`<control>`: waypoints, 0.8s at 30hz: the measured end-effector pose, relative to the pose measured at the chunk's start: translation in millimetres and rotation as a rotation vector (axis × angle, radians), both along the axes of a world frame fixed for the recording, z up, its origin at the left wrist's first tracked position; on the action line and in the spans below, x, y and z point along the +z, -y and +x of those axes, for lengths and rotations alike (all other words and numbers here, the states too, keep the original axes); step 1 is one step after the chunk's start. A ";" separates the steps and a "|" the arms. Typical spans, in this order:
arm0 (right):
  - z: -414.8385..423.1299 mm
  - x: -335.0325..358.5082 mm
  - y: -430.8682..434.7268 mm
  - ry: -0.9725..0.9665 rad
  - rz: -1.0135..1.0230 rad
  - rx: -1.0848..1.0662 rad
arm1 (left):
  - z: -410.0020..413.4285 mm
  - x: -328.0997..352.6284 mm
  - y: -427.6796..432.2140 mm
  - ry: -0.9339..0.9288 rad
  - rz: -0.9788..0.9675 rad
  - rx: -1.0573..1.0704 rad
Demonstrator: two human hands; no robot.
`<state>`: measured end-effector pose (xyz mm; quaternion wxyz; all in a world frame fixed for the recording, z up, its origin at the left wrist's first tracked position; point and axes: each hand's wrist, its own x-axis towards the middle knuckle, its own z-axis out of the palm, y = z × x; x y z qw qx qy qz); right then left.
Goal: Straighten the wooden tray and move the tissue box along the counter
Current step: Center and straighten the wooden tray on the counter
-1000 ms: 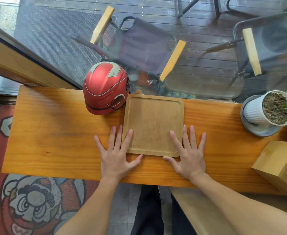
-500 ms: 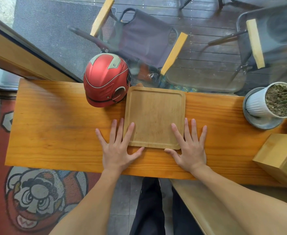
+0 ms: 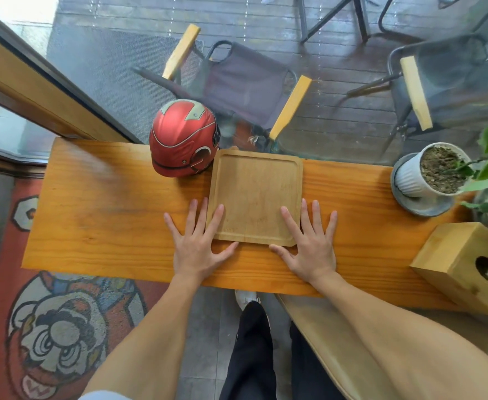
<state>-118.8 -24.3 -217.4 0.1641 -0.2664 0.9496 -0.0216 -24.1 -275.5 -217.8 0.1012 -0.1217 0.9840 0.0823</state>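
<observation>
Tray (image 3: 255, 196) is lying flat mid-counter (image 3: 104, 215), its far left corner touching the helmet (image 3: 183, 138); we are pressing our left hand (image 3: 198, 246) and right hand (image 3: 312, 246) on its near corners, fingers spread, gripping nothing, while the box (image 3: 462, 264) is sitting well apart at the right end

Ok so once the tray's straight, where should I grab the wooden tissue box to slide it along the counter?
Probably the tissue box by its two long side faces, from above with the right hand, the nearer one. It lies skewed, so angle your grip, clear of the hole.
</observation>
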 end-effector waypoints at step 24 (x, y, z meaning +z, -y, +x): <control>32.7 153.6 -148.6 1.050 -0.454 -0.652 | 7.5 103.1 -143.3 0.145 0.584 0.900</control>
